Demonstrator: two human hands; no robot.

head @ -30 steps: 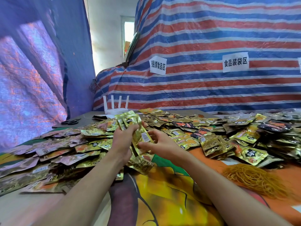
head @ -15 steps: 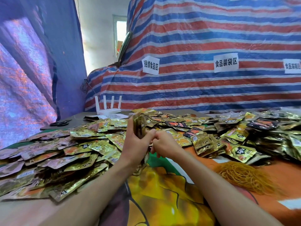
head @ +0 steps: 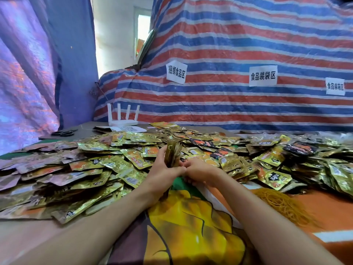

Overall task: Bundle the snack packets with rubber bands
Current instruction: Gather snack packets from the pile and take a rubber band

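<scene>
Above the heap [head: 95, 169], left grip [head: 162, 173] clasps a packet stack [head: 172, 153] upright (long axis vertical); right grip [head: 200, 173] curled, contents unclear.

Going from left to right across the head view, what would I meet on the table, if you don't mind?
Black scissors → white router → packet stack gripped by the left hand → right hand → rubber band pile.

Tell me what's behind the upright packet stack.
Behind the packet stack, which the left hand grips, loose packets lie heaped toward the striped tarp. Those directly behind the stack are covered by it.
</scene>
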